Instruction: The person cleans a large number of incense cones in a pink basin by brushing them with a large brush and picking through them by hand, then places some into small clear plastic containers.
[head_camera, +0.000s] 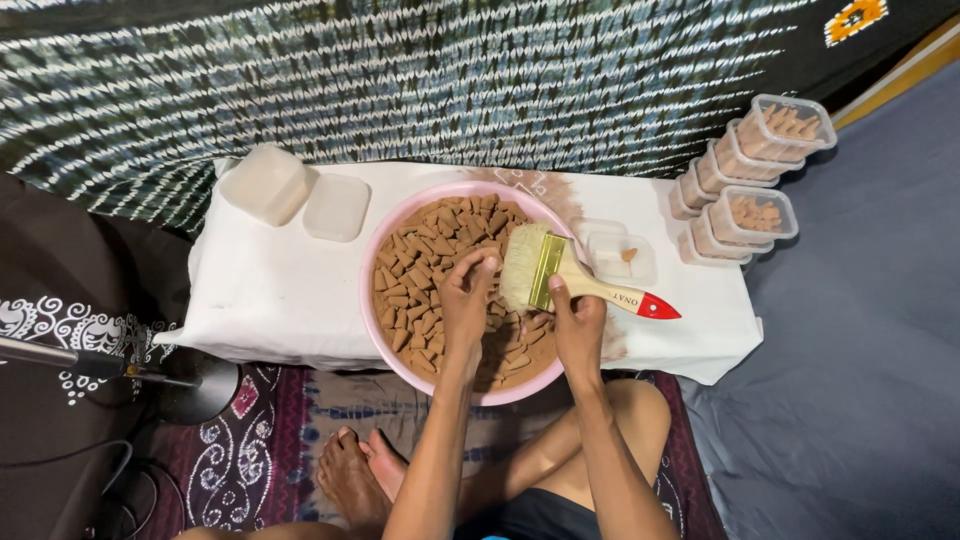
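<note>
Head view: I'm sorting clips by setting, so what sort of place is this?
Probably a home workspace on the floor: the person sits behind a low cloth-covered table, patterned textiles hang behind, and a pink basin of brown cones sits beside stacked plastic boxes.

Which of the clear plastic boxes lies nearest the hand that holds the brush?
The open clear box on the white cloth, just beyond the brush in the right hand. It holds one brown cone; the filled boxes are stacked farther right.

Both bare forearms reached forward side by side. The left hand (468, 300) was pinched, fingers (484, 266) bunched at the tips. The right hand (580, 322) was curled closed, thumb forward.
</note>
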